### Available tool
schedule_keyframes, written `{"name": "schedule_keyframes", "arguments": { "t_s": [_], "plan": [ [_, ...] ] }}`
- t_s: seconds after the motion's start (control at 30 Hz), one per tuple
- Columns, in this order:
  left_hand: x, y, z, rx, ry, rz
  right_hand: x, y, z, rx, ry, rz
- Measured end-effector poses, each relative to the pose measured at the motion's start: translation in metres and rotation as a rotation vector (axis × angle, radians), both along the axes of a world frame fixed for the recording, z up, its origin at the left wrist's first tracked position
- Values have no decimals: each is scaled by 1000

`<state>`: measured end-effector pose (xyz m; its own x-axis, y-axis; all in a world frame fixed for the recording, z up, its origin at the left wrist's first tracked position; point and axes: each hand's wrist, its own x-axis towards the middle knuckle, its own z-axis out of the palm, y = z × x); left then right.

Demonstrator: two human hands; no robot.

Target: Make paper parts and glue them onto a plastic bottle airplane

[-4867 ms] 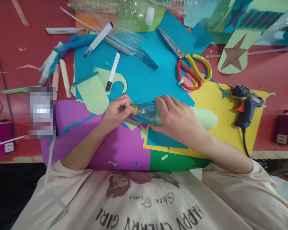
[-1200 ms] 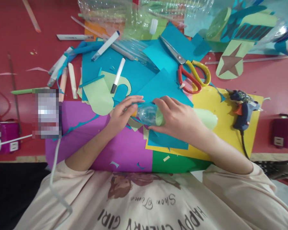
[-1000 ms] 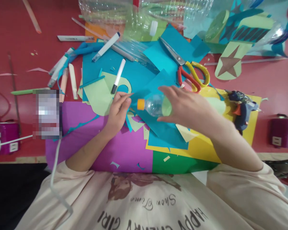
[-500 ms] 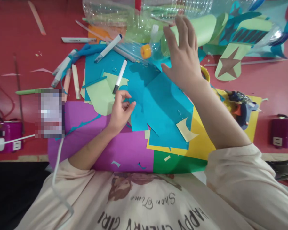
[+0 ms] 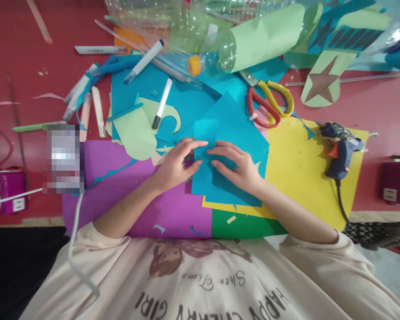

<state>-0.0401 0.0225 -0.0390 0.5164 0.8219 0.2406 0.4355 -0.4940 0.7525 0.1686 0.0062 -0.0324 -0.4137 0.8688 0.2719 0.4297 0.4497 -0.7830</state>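
Just beyond the scissors (image 5: 262, 86), the green-wrapped bottle (image 5: 253, 46) is now lying put down, so work is apparently turning to the nearer blue paper strip (image 5: 203, 180), which left hand (image 5: 178, 164) and right hand (image 5: 239, 166) are touching, each grip loosely parted.

Even, fairly soft indoor light reaches your surface (image 5: 383, 106), throwing scattered glints across the clear plastic (image 5: 146, 15) at the top. Your hands (image 5: 243, 170) shade the blue paper (image 5: 233, 115) beneath them. You get wide-angle stretching toward the edges, slightly soft detail, and heavy pixelation over one device (image 5: 64, 159).
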Motion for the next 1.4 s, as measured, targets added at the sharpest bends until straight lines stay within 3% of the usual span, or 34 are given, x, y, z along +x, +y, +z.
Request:
{"name": "schedule_keyframes", "arguments": {
  "t_s": [0.23, 0.37, 0.57, 0.77, 0.97, 1.2, 1.3, 1.4],
  "plan": [
    [-3, 3, 4, 47, 11, 2, 6, 6, -1, -89, 5, -51],
    [-22, 22, 7, 127, 37, 252, 13, 13, -5, -61, -73, -85],
    [-54, 49, -15, 193, 205, 515, 18, 15, -9, 21, -198, -229],
    [-64, 50, -21, 140, 181, 479, 9, 2, 3, 108, -312, -385],
    [-65, 50, -19, 149, 233, 518, 3, -4, -3, 89, -384, -142],
    [-60, 49, -28, 112, 305, 546, 6, 3, -8, 10, -406, -9],
    [-61, 49, -23, 123, 274, 565, 9, 5, -3, 37, -310, -46],
    [-55, 45, -13, 199, 204, 560, 11, 6, 3, 51, -162, -174]
  ]
}}
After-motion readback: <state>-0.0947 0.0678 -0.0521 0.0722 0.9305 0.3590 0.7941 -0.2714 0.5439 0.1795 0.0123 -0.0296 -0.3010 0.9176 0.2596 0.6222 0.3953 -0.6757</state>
